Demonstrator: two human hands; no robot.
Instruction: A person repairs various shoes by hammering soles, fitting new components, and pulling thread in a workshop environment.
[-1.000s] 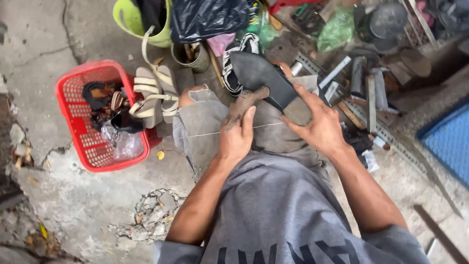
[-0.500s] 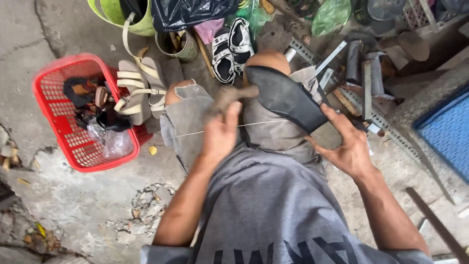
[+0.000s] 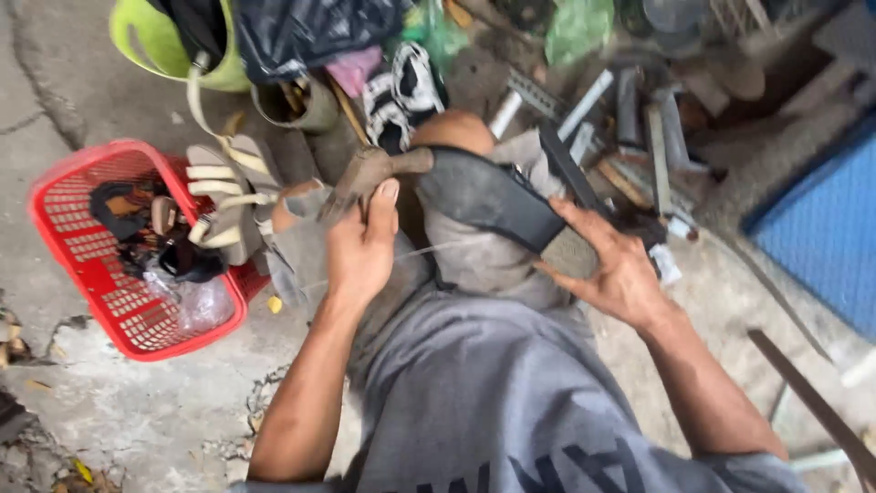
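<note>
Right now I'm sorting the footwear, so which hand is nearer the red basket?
Left. The left hand grips a tool beside the red basket, without touching it; the right hand holds the dark shoe farther off.

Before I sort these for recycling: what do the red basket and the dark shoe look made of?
Red basket: moulded plastic, judging by its glossy lattice walls. Dark shoe, steadied by the right hand: matte, leather-like or synthetic; I can't tell which.

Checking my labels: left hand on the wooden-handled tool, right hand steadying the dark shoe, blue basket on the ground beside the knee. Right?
Not quite: the head view shows the basket is red, not blue. Left hand on the wooden-handled tool and right hand steadying the dark shoe stand.
</note>
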